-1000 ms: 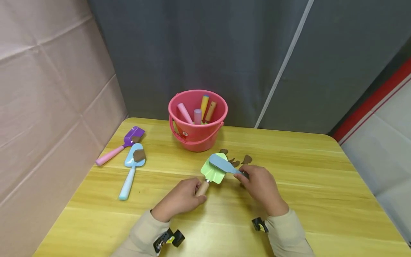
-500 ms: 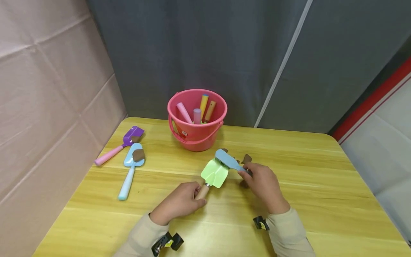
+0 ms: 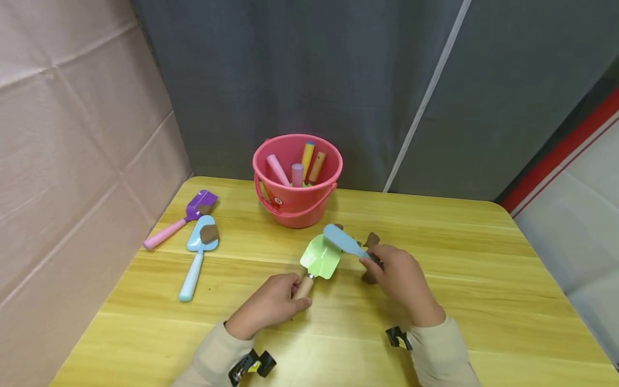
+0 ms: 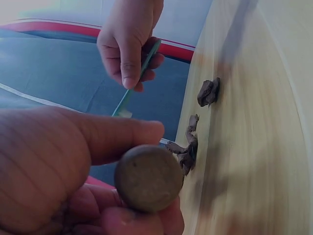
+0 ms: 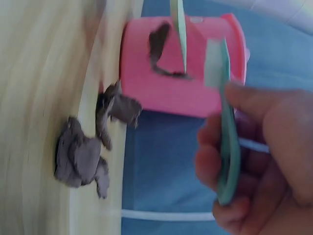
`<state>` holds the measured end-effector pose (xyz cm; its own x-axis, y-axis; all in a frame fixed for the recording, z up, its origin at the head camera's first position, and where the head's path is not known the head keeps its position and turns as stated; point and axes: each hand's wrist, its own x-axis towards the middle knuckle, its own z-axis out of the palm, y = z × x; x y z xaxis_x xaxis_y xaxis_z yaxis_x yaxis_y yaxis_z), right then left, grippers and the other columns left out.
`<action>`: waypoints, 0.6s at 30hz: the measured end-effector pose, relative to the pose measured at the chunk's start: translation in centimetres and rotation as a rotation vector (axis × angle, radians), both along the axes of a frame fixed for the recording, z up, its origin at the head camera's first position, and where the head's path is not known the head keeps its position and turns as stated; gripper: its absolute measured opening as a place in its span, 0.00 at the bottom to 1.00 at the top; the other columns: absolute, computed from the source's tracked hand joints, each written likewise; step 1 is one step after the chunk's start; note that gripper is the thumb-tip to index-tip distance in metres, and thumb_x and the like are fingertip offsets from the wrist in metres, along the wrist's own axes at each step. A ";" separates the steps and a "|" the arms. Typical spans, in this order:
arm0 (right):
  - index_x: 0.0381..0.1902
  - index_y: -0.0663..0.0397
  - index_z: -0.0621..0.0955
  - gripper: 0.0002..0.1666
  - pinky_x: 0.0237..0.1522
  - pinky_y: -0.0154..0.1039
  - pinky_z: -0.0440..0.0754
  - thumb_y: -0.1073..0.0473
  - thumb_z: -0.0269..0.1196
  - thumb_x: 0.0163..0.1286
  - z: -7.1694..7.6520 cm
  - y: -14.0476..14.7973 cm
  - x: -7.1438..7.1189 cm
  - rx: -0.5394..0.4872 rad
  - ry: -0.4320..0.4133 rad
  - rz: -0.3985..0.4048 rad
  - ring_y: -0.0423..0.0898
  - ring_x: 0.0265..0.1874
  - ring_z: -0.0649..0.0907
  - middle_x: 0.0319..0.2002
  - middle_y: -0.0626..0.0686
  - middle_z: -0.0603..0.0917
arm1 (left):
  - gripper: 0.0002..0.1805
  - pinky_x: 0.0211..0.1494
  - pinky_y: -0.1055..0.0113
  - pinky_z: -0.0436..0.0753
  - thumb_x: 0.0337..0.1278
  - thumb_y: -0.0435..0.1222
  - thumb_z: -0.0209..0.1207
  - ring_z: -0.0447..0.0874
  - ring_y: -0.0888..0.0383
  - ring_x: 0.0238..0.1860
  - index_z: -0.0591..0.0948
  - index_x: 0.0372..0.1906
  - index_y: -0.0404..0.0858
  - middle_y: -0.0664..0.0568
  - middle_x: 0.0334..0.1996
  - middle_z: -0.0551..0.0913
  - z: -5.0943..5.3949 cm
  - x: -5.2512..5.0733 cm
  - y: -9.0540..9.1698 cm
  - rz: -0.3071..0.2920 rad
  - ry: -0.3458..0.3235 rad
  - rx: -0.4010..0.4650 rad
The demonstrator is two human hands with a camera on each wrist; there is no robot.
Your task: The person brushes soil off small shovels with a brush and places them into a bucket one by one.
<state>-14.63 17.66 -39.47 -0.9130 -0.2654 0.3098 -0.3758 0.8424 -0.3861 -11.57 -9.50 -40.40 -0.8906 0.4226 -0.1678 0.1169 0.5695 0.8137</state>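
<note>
My left hand (image 3: 268, 303) grips the wooden handle of a small green hand shovel (image 3: 321, 258), its round butt (image 4: 148, 178) facing the left wrist camera. The shovel is raised above the table. In my right hand (image 3: 403, 282) is a light blue brush (image 3: 344, 240), bristles down by the blade's upper right edge. Brown clay-like pieces (image 3: 371, 239) lie beyond and below the right hand, partly hidden by it. The right wrist view shows more clay (image 5: 83, 154) on the table. Another dark strip (image 5: 159, 41) is beside the green blade; whether it touches I cannot tell.
A pink bucket (image 3: 301, 210) with several tool handles inside stands at the back middle. To the left lie a purple shovel (image 3: 198, 203) and a light blue shovel (image 3: 195, 239), each bearing a brown lump. A dark curtain (image 3: 290, 70) hangs behind the table (image 3: 483, 269).
The brush has moved from over the green blade toward its upper right edge, and the blade's surface shows more. My left hand has barely moved and keeps its grip on the shovel.
</note>
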 end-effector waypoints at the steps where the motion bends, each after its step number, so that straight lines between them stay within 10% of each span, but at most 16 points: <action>1: 0.30 0.49 0.81 0.08 0.23 0.37 0.69 0.56 0.69 0.66 0.0 -0.2 0.2 0.015 -0.006 0.052 0.39 0.19 0.69 0.22 0.41 0.73 | 0.09 0.21 0.66 0.75 0.59 0.35 0.66 0.75 0.61 0.19 0.77 0.34 0.36 0.54 0.21 0.77 0.0 0.0 0.0 0.001 0.001 -0.001; 7: 0.31 0.46 0.82 0.07 0.26 0.35 0.71 0.54 0.70 0.65 -0.1 -0.9 0.6 0.077 -0.018 0.168 0.36 0.21 0.70 0.24 0.38 0.75 | 0.10 0.21 0.65 0.76 0.59 0.35 0.67 0.75 0.60 0.20 0.77 0.36 0.35 0.53 0.22 0.77 0.4 0.0 0.2 0.009 0.019 -0.012; 18: 0.26 0.50 0.76 0.13 0.18 0.39 0.64 0.57 0.69 0.66 0.2 0.4 -0.1 0.068 0.021 -0.105 0.44 0.16 0.67 0.18 0.45 0.69 | 0.09 0.22 0.65 0.76 0.59 0.36 0.66 0.76 0.60 0.21 0.77 0.34 0.36 0.54 0.21 0.77 0.4 0.0 0.3 0.016 0.023 -0.003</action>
